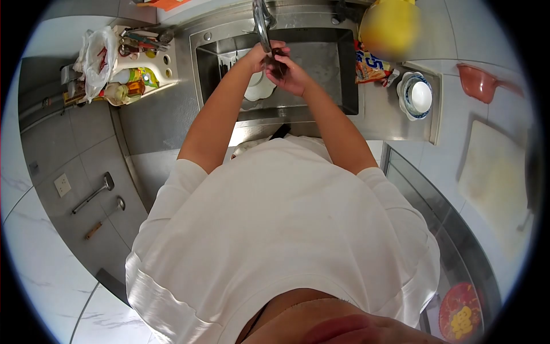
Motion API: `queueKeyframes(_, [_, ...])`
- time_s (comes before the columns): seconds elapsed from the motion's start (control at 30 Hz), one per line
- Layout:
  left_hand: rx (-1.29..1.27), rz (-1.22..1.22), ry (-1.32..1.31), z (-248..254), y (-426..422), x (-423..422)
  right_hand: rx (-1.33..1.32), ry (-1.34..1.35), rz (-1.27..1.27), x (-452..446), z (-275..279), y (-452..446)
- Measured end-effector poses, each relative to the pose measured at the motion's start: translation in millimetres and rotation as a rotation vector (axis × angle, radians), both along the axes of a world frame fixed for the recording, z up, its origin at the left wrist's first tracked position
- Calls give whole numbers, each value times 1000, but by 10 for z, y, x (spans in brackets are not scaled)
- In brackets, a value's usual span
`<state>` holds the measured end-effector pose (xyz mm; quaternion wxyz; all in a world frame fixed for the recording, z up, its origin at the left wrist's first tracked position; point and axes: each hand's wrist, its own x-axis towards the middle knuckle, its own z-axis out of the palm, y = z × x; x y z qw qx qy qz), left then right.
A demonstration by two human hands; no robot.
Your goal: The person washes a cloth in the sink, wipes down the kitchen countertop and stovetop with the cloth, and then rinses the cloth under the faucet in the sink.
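Both hands are close together under the faucet in the upper middle of the head view. My right hand has its fingers curled round a small dark brown object, whose kind I cannot make out. Partly hidden by the spout, my left hand has bent fingers against the upper end of the same object. Below them, a white dish with a wavy rim lies in the steel sink, partly covered by my hands and left forearm.
Left of the sink stands a cream rack with bottles, utensils and a white plastic bag. Stacked bowls, an orange and blue packet and a blurred yellow object are at right. A pink scoop hangs beyond.
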<state>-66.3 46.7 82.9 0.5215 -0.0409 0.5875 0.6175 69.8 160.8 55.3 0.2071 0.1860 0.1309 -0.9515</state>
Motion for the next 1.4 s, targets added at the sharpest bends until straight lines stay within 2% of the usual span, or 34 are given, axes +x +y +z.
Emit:
queueKeyframes(0.03, [34, -26, -105, 82, -3, 30, -82, -12, 2, -11, 127, 2])
queueKeyframes(0.07, [38, -8, -88, 146, 68, 110, 4, -152, -38, 5, 258, -40])
queueKeyframes(0.1, [40, -11, -85, 118, 80, 89, 6, -149, -40, -34, 160, -7])
queueKeyframes(0.17, [-4, -32, -170, -23, 80, 47, -361, 46, 171, -88, -199, 47])
queueKeyframes(0.2, [136, -42, -228, -33, 104, 45, -112, 93, 251, -103, -161, 6])
queueKeyframes(0.23, [134, -42, -229, -47, 116, 66, -114, 93, 251, -122, -125, -23])
queueKeyframes(0.3, [118, 90, -61, -122, 135, 115, 213, 131, 317, -146, -58, -63])
queueKeyframes(0.33, [122, 101, -18, -175, 144, 113, 213, 131, 317, -160, -27, -83])
queueKeyframes(0.4, [67, 140, 91, -348, 134, 132, 576, 23, 282, -183, 44, -141])
queueKeyframes(0.43, [12, 178, 200, -422, 130, 148, 577, 23, 282, -180, 60, -205])
queueKeyframes(0.47, [13, 178, 200, -497, 142, 169, 932, 30, 207, -171, 75, -283])
queueKeyframes(0.5, [-147, 204, 372, -556, 170, 203, 1286, 36, 124, -163, 65, -341])
queueKeyframes(0.53, [-307, 226, 542, -604, 196, 240, 1285, 33, 124, -166, -125, -379])
queueKeyframes(0.6, [-354, 251, 658, -689, 244, 263, 1815, 181, 68, -173, -480, -449])
queueKeyframes(0.63, [-402, 278, 777, -652, 264, 280, 1816, 179, 70, -153, -533, -493])
queueKeyframes(0.67, [-403, 279, 777, -612, 265, 310, 1758, 186, -110, -144, -584, -540])
queueKeyframes(0.7, [-379, 278, 533, -405, 271, 359, 1691, 194, -288, -150, -610, -567])
queueKeyframes(0.73, [-352, 274, 292, -334, 265, 361, 1689, 196, -291, -157, -604, -544])
queueKeyframes(0.77, [-354, 274, 294, -259, 241, 332, 1304, 106, -179, -148, -601, -479])
queueKeyframes(0.8, [-222, 207, 239, -250, 178, 288, 917, 21, -69, -129, -590, -416])
queueKeyframes(0.83, [-92, 139, 183, -253, 111, 246, 914, 20, -67, -104, -499, -363])
queueKeyframes(0.87, [-93, 140, 182, -253, 60, 190, 547, 38, -68, -70, -407, -301])
queueKeyframes(0.9, [-120, 9, 213, -252, 14, 120, 181, 55, -67, -46, -231, -246])
queueKeyframes(0.93, [-146, -121, 245, -233, -21, 64, 56, 4, -58, -17, 52, -199])
queueKeyframes(0.97, [-146, -120, 247, -183, -39, 20, 56, 7, -57, -3, 147, -179])
queueKeyframes(1.03, [-11, -205, -18, 50, -18, -41, 11, -113, -36, 20, 222, -146])
queueKeyframes(1.07, [39, -125, 4, 167, 40, 85, 11, -111, -36, 14, 233, -136])
queueKeyframes(1.17, [6, -162, -9, 369, 93, 161, -120, -75, 55, -49, 81, -128])
queueKeyframes(1.2, [44, -210, 24, 175, 90, 122, -97, 16, 137, -80, -130, -150])
queueKeyframes(1.23, [44, -211, 24, 84, 78, 130, -72, 108, 219, -102, -106, -166])
queueKeyframes(1.27, [76, -213, -1, 1, 66, 127, 86, 58, 281, -85, -78, -185])
queueKeyframes(1.3, [108, -215, -24, -77, 61, 117, 89, 61, 282, -67, -7, -225])
queueKeyframes(1.37, [85, -164, 25, -283, 87, 156, 389, -10, 193, -52, 77, -292])
queueKeyframes(1.4, [22, -49, 180, -327, 99, 205, 390, -9, 193, -70, 76, -317])
